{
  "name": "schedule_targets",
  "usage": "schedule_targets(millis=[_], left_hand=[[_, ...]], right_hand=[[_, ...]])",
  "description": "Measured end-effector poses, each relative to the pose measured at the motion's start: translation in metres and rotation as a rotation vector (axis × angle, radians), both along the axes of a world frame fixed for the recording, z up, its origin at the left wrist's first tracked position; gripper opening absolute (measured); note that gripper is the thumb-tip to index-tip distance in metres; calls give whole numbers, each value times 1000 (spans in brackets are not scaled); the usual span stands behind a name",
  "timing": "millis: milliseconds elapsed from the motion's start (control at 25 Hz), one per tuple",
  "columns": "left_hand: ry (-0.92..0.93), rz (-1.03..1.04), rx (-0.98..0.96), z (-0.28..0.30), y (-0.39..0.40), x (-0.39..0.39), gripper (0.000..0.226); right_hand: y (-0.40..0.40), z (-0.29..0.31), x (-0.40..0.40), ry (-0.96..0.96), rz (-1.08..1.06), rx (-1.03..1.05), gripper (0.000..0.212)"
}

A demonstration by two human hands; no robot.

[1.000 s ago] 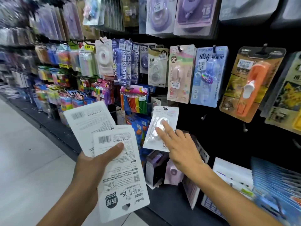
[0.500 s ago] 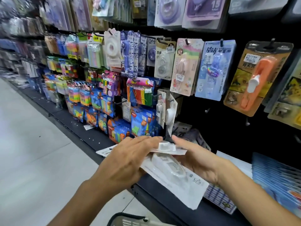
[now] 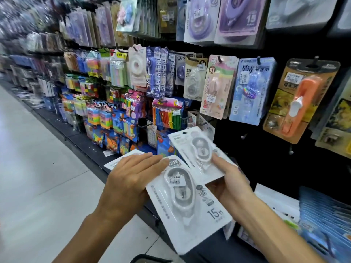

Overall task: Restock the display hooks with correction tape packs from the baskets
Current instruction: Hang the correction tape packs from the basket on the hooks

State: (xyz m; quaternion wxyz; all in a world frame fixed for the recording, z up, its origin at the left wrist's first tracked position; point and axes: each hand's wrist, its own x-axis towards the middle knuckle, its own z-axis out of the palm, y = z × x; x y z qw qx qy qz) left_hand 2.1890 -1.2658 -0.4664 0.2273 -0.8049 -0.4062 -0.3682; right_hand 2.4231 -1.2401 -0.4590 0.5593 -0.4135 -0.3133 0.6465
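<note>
1. We are holding two white card blister packs of correction tape in front of the black display wall (image 3: 247,149), each with a clear bubble over a pale oval dispenser.
2. Our left hand (image 3: 129,179) is lying with straight fingers across the top edge of the nearer white pack (image 3: 190,204), which is showing "15m" in dark print and a small white price sticker on its bubble.
3. Our right hand (image 3: 229,181) is gripping the farther white pack (image 3: 191,150), thumb pressed on its front and fingers curled behind; this pack is tilting up toward the hooks, its hang hole at the top.
4. A third white card (image 3: 117,162) is peeking out under our left fingers.
5. On the hooks above, we are reading "SUPERHERO" on blue packs (image 3: 159,73), "16" on a pink pastel pack (image 3: 218,86), and "15" on a purple pack (image 3: 239,18).
6. An orange dispenser in a yellow-brown pack (image 3: 302,99) is hanging at the right.
</note>
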Motion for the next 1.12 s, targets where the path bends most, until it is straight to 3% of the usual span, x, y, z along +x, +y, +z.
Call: schedule_targets(millis=[120, 280, 440, 640, 720, 800, 920, 1000, 1120], left_hand=[[-55, 83, -37, 1, -2, -10, 57], [-14, 74, -91, -3, -2, -6, 62], [-3, 37, -126, -5, 4, 3, 61], [39, 43, -141, -3, 5, 11, 63], [55, 49, -138, -4, 6, 11, 63], [55, 67, -143, -5, 7, 10, 64], [13, 141, -176, -4, 8, 9, 68], [-6, 179, -199, -4, 8, 7, 68], [15, 132, -225, -6, 11, 6, 61]], right_hand=[[21, 4, 18, -217, -259, 121, 17], [41, -6, 9, -287, -287, 80, 12], [45, -14, -2, -193, -345, -8, 6], [51, -9, -5, -189, -304, 42, 8], [53, -8, -6, -110, -222, -8, 11], [52, -11, -7, -44, -98, -89, 33], [41, -18, 0, -283, 21, -173, 69], [30, -15, 14, -365, 273, -190, 81], [19, -7, 31, -381, 762, -44, 67]])
